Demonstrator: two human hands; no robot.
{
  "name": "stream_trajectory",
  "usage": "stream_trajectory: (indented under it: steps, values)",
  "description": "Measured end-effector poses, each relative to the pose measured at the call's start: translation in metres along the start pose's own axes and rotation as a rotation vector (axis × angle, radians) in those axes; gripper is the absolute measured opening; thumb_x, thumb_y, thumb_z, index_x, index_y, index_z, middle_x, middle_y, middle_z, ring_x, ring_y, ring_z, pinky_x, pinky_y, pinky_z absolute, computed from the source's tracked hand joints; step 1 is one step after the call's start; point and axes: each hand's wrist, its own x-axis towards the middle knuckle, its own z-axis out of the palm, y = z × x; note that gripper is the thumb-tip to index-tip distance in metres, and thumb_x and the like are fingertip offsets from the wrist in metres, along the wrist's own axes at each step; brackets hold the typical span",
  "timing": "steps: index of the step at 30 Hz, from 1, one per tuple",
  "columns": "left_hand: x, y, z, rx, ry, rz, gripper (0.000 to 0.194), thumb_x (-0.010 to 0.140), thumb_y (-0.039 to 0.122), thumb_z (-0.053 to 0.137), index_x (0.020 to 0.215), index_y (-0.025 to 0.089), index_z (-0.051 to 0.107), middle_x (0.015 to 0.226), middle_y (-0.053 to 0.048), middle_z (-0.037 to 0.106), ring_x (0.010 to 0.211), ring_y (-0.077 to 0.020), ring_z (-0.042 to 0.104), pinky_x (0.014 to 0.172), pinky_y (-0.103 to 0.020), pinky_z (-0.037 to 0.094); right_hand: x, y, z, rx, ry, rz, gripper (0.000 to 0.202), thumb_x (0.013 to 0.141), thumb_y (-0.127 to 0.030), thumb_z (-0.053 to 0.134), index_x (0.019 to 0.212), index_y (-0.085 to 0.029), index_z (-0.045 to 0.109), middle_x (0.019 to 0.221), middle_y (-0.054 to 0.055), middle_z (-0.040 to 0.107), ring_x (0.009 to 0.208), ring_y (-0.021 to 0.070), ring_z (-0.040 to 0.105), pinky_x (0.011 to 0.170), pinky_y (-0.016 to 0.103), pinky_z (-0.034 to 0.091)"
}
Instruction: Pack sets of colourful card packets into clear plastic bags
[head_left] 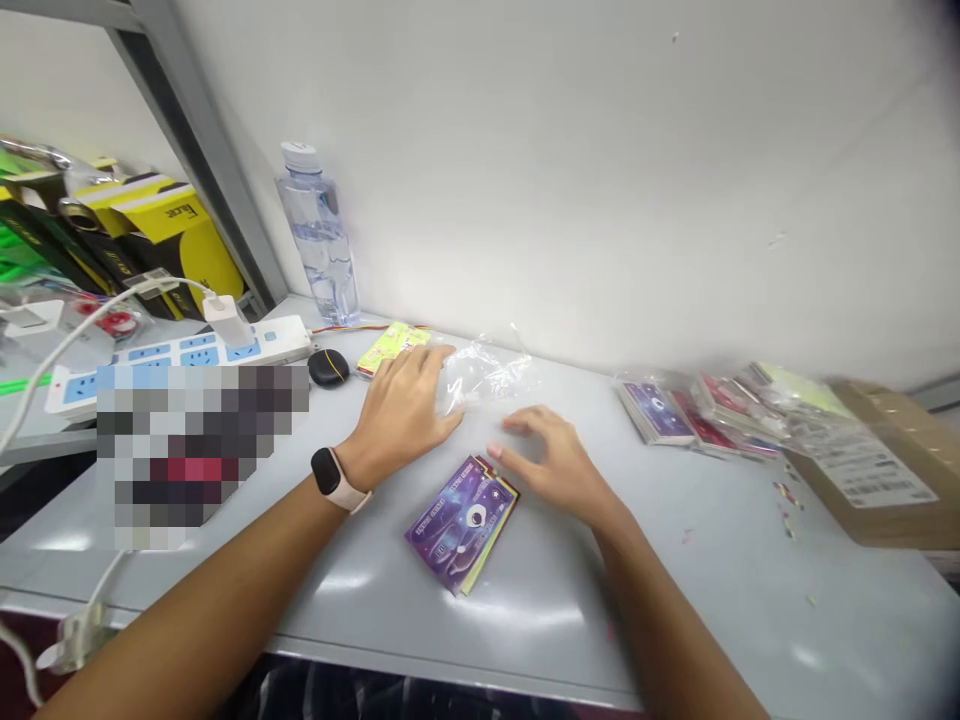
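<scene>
1. the left hand (401, 400) is partly open, thumb and fingers spread apart at the left edge of the bag (487, 370). it has no clear pinch on it; whether a fingertip presses on the film, i cannot tell. being so near the edge probably lets it steady the light, crumpled plastic.
2. the right hand (555, 465) is half open, fingers loosely curled and thumb apart from them, with nothing seen in its grip. it hovers or rests near the upper right of the cards (465, 520); contact is unclear. the loose curl seems to leave thumb and fingers free to close on something thin.
3. the cards lie in a slightly fanned stack on the table (555, 640), between the forearms, purple one on top, yellow and red edges showing beneath. that spot looks handy for either hand.
4. beyond the left hand is a yellow pack (390, 347), beside a black case (328, 367). the bottle (319, 240) stands by the wall, likely there to be out of the arms' way.
5. off to the right, wrapped packs (656, 412) sit together against a carton (870, 480), apart from the loose cards, perhaps so the two don't mix.
</scene>
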Motion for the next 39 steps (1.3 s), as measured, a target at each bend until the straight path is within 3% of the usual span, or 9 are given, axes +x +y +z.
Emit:
stream_trajectory:
  steps: [3, 5, 8, 15, 19, 24, 28, 32, 39]
  values:
    - [-0.001, 0.001, -0.001, 0.023, -0.019, 0.021, 0.062, 0.089, 0.034, 0.071, 0.145, 0.016, 0.051, 0.131, -0.016, 0.067, 0.120, -0.0379, 0.066, 0.106, -0.054, 0.051, 0.003, 0.004, -0.002, 0.133, 0.315, 0.060, 0.036, 0.096, -0.060, 0.067, 0.102, -0.024, 0.068, 0.110, 0.009, 0.076, 0.098, 0.0267, 0.069, 0.096, 0.048, 0.053]
    - [-0.002, 0.003, -0.001, 0.036, -0.046, 0.071, 0.063, 0.089, 0.033, 0.072, 0.146, 0.016, 0.051, 0.131, -0.016, 0.067, 0.123, -0.0388, 0.064, 0.107, -0.054, 0.051, 0.004, 0.002, -0.004, 0.284, 0.414, 0.048, 0.035, 0.098, -0.058, 0.065, 0.109, -0.025, 0.066, 0.118, 0.009, 0.075, 0.098, 0.0248, 0.071, 0.092, 0.044, 0.055]
    - [-0.003, 0.006, -0.001, 0.043, -0.098, 0.163, 0.059, 0.091, 0.031, 0.072, 0.145, 0.015, 0.053, 0.127, -0.016, 0.067, 0.123, -0.0384, 0.064, 0.105, -0.054, 0.051, 0.003, -0.004, -0.005, 0.417, 0.337, 0.021, 0.036, 0.096, -0.055, 0.070, 0.118, -0.027, 0.070, 0.130, 0.010, 0.074, 0.102, 0.0252, 0.074, 0.089, 0.043, 0.058]
    - [-0.005, 0.005, 0.002, -0.030, -0.119, 0.288, 0.051, 0.095, 0.030, 0.069, 0.142, 0.016, 0.057, 0.126, -0.015, 0.067, 0.117, -0.0351, 0.064, 0.104, -0.053, 0.052, 0.005, -0.004, -0.003, 0.531, 0.192, 0.190, 0.022, 0.084, -0.043, 0.081, 0.094, -0.023, 0.080, 0.115, 0.008, 0.082, 0.092, 0.0253, 0.077, 0.090, 0.044, 0.060]
    - [-0.001, 0.001, -0.002, -0.053, -0.068, 0.207, 0.060, 0.090, 0.033, 0.074, 0.144, 0.017, 0.054, 0.131, -0.016, 0.065, 0.127, -0.0391, 0.060, 0.111, -0.058, 0.049, 0.007, 0.002, -0.003, 0.599, 0.222, 0.259, 0.020, 0.080, -0.036, 0.083, 0.094, -0.022, 0.081, 0.095, 0.007, 0.083, 0.083, 0.0234, 0.077, 0.089, 0.043, 0.060]
    - [0.002, -0.007, -0.005, -0.129, -0.121, 0.139, 0.073, 0.087, 0.030, 0.073, 0.153, 0.015, 0.046, 0.143, -0.020, 0.055, 0.132, -0.0389, 0.058, 0.112, -0.057, 0.051, 0.008, 0.010, -0.004, 0.650, 0.326, 0.276, 0.025, 0.078, -0.036, 0.085, 0.096, -0.022, 0.080, 0.096, 0.008, 0.083, 0.089, 0.0249, 0.078, 0.089, 0.041, 0.060]
    - [0.002, -0.015, -0.001, -0.337, -0.133, 0.120, 0.089, 0.085, 0.023, 0.072, 0.163, 0.020, 0.030, 0.148, -0.017, 0.053, 0.120, -0.0300, 0.064, 0.112, -0.053, 0.053, 0.010, 0.014, -0.006, 0.639, 0.325, 0.296, 0.024, 0.076, -0.035, 0.085, 0.095, -0.021, 0.079, 0.099, 0.009, 0.084, 0.090, 0.0250, 0.078, 0.090, 0.042, 0.059]
    - [0.004, -0.017, -0.003, -0.553, -0.128, 0.036, 0.094, 0.081, 0.023, 0.077, 0.163, 0.027, 0.032, 0.150, -0.015, 0.052, 0.101, -0.0213, 0.067, 0.092, -0.043, 0.062, 0.009, 0.008, -0.008, 0.530, 0.332, 0.326, 0.019, 0.076, -0.030, 0.080, 0.092, -0.022, 0.079, 0.091, 0.006, 0.083, 0.088, 0.0260, 0.079, 0.093, 0.042, 0.059]
    - [0.010, -0.013, -0.012, -0.993, -0.112, -0.090, 0.105, 0.076, 0.028, 0.088, 0.163, 0.038, 0.031, 0.158, -0.014, 0.042, 0.108, -0.0211, 0.068, 0.091, -0.041, 0.064, 0.010, 0.009, -0.005, 0.537, 0.264, 0.353, 0.031, 0.065, -0.027, 0.088, 0.094, -0.022, 0.078, 0.093, 0.004, 0.082, 0.092, 0.0279, 0.077, 0.091, 0.042, 0.058]
